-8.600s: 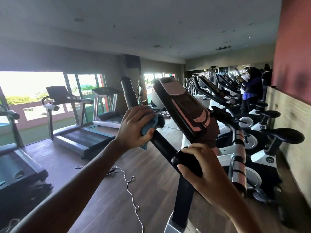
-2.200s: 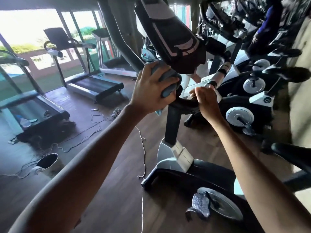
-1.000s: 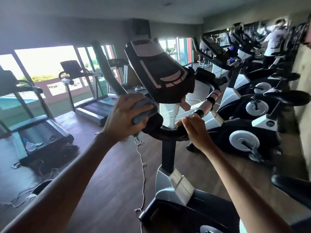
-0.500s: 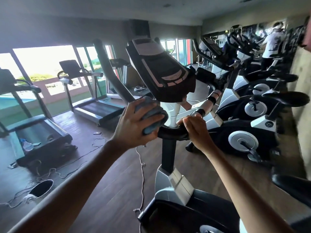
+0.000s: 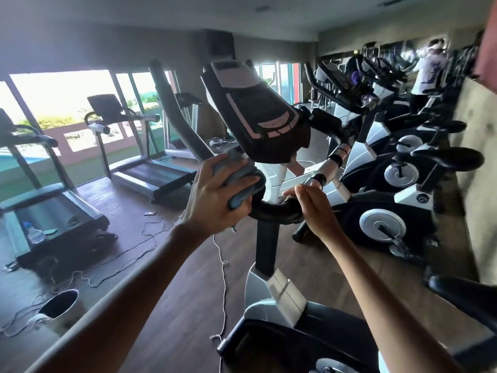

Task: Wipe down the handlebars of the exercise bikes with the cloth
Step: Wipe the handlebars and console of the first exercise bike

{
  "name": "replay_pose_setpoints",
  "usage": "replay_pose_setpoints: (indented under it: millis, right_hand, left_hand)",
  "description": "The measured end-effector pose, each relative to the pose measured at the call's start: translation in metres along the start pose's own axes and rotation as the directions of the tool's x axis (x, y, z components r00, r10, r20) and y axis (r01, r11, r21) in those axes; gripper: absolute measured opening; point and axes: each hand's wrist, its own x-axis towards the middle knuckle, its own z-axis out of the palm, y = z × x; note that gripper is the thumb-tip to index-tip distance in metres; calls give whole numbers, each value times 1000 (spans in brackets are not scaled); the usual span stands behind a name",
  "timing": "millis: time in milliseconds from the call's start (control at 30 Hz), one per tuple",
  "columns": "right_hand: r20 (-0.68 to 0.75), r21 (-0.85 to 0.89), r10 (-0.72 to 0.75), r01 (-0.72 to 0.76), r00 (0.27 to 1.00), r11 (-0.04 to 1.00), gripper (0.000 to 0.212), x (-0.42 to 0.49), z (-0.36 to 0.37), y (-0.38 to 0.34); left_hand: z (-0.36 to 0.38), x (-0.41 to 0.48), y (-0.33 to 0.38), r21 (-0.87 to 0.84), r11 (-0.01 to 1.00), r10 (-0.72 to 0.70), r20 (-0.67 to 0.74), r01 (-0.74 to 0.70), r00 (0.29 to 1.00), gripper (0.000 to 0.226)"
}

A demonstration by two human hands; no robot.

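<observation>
Where dark wood planks cover the floor (image 5: 174,305) of a long gym, bright windows (image 5: 67,98) fill the wall left of the nearest exercise bike (image 5: 269,292), and a pale wall runs along its right. Three treadmills (image 5: 150,173) stand to the left of that bike, the closest carrying one water bottle (image 5: 35,234). At least four more bikes (image 5: 382,224) line up to its right; those beyond blur together too much to count. Two loose cords (image 5: 223,265) trail over the floor left of the bike, and one round bin (image 5: 59,305) sits farther left, near the bottom edge. One person in a white top (image 5: 427,74) shows, blurred, far behind the bike. The left hand (image 5: 215,200) grips the single blue-grey cloth (image 5: 239,179), bunched round the handlebar (image 5: 274,211) just under the bike's console (image 5: 258,117). The right hand (image 5: 314,208) curls round the same handlebar on the bike's right side, beside the cloth but apart from it.
</observation>
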Motion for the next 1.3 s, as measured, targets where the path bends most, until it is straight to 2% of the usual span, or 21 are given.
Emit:
replay_pose_setpoints:
  millis: [67, 133, 200, 367, 500, 633, 733, 800, 900, 1000, 1067, 1133, 1233, 1300]
  right_hand:
    - [20, 144, 161, -163, 987, 976, 41, 1, -9, -4]
    - [-32, 222, 242, -229, 970, 948, 39, 0, -18, -2]
    - [-79, 202, 261, -241, 962, 949, 37, -1, -25, 4]
    - [-52, 128, 244, -236, 968, 963, 36, -3, -27, 17]
    - [-54, 133, 221, -212, 974, 968, 35, -3, -28, 19]
    - [-47, 164, 243, -233, 969, 959, 30, -6, -30, 17]
    - [-32, 166, 247, -239, 968, 957, 33, -4, -35, 17]
    - [-3, 155, 251, -247, 968, 956, 37, -2, -38, 21]
    - [20, 155, 239, -240, 971, 958, 42, -3, -40, 25]
    - [27, 160, 233, -234, 972, 959, 42, -2, -40, 26]
    - [34, 164, 234, -237, 972, 958, 43, -2, -40, 25]
    - [50, 166, 259, -264, 964, 950, 45, -3, -40, 24]
    - [69, 149, 278, -286, 958, 947, 41, -4, -43, 21]
    - [85, 136, 294, -303, 952, 943, 39, -5, -44, 19]
  left_hand:
    - [0, -1, 9, -11, 1000, 20, -26, -20, 999, 26]
    - [-1, 2, 23, 14, 999, 46, -64, -45, 997, 25]
    - [4, 0, 43, 107, 988, 117, -74, -109, 990, 25]
    - [10, -4, 56, 295, 932, 205, 47, -210, 978, 27]
    - [22, -13, 68, 343, 873, 308, 166, -347, 937, 29]
    - [40, -7, 78, 409, 864, 177, 301, -294, 937, 38]
    - [48, 14, 91, 352, 910, 92, 348, -220, 933, 41]
    - [47, 14, 88, 317, 919, 120, 340, -234, 933, 41]
    - [40, -6, 71, 329, 865, 256, 358, -378, 898, 41]
    - [40, -15, 71, 279, 895, 230, 381, -349, 895, 57]
    - [46, -6, 84, 354, 861, 215, 399, -366, 891, 48]
    - [50, 7, 93, 362, 880, 159, 387, -308, 908, 35]
    - [43, 15, 104, 271, 947, 43, 420, -170, 907, 45]
    - [39, 12, 103, 217, 965, 39, 442, -149, 896, 52]
